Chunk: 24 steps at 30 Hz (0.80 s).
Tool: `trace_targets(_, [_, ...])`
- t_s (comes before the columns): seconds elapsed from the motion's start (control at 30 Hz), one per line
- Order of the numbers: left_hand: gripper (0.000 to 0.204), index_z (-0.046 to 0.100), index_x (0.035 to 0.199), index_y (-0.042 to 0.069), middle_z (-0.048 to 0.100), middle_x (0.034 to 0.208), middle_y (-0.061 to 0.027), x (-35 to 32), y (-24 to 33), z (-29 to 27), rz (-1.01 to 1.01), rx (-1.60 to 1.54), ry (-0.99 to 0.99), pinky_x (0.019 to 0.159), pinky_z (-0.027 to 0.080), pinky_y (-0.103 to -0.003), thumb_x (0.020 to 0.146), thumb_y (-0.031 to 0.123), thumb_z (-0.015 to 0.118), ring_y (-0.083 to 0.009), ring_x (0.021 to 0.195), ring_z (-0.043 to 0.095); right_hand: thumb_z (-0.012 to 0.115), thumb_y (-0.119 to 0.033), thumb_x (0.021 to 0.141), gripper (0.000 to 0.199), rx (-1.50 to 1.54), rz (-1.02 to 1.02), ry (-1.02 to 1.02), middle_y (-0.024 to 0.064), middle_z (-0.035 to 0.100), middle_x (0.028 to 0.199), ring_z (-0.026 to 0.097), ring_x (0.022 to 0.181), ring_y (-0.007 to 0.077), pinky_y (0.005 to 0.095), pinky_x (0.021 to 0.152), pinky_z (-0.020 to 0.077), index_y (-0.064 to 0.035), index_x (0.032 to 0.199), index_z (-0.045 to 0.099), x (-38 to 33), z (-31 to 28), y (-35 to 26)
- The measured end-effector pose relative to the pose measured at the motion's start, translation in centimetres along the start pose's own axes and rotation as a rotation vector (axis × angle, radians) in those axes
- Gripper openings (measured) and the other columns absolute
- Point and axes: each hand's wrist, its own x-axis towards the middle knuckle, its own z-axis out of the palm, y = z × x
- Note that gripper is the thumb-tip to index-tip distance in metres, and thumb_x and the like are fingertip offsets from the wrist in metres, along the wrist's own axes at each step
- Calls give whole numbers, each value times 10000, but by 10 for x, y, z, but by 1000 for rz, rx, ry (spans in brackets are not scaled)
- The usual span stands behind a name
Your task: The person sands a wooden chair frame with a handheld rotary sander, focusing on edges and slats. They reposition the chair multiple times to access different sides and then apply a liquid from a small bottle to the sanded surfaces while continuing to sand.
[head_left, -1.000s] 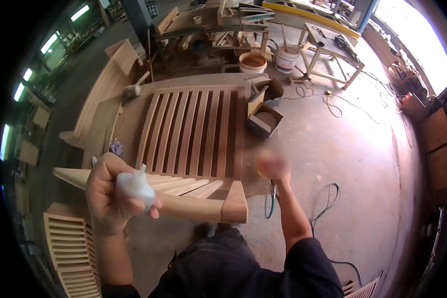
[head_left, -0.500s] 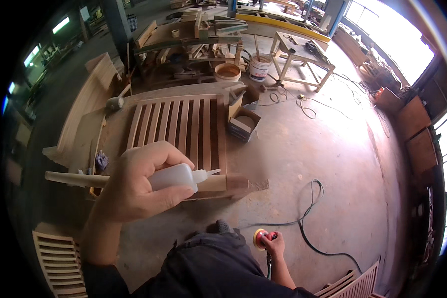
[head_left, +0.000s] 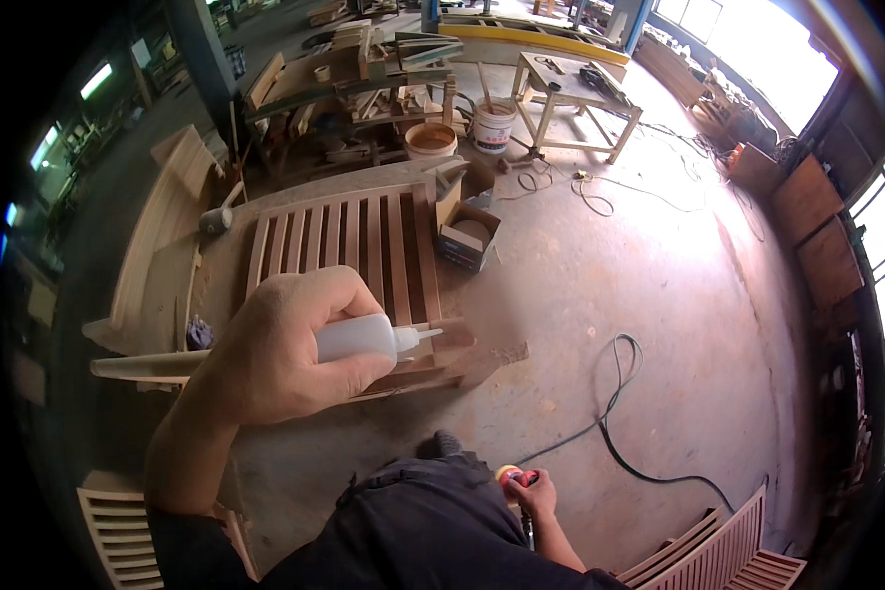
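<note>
From the left hand (head_left: 295, 344), a slatted panel (head_left: 337, 236) blocks twelve o'clock, a cardboard box (head_left: 469, 242) two and a wooden rail (head_left: 147, 366) nine. From the right hand (head_left: 538, 495), open floor (head_left: 698, 344) spans twelve to three, crossed by a hose (head_left: 649, 479); slatted woodwork (head_left: 726, 541) obstructs four.

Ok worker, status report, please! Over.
Left hand gripping white plastic bottle, nozzle rightward. Right hand holding red-and-yellow round tool. Brown slatted wooden frame partly hidden behind left hand.
</note>
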Motion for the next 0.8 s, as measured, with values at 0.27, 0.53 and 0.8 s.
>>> trace_targets(0.27, [271, 685, 906, 28, 717, 780, -80, 2, 2, 2, -8, 32, -2, 632, 542, -306, 779, 179, 871, -142, 694, 692, 922, -524, 672, 776, 8, 31, -3, 215, 760, 1116, 738, 1075, 382, 470, 936, 584, -42, 1230, 680, 1, -7, 5])
trace_targets(0.53, [226, 688, 934, 6, 726, 828, -140, 7, 19, -1, -48, 100, -66, 706, 573, -370, 814, 154, 810, -253, 760, 741, 879, -502, 709, 702, 49, 41, 48, 221, 762, 1090, 746, 1031, 387, 470, 908, 583, -14, 1177, 695, 4, -7, 3])
trace_targets(0.8, [195, 692, 921, 6, 732, 824, -142, 8, 23, 0, -26, 113, -61, 704, 569, -368, 819, 129, 804, -252, 753, 742, 877, -501, 704, 701, 28, 22, 44, 219, 760, 1087, 740, 1034, 392, 473, 911, 579, -25, 1186, 697, 6, -8, 2])
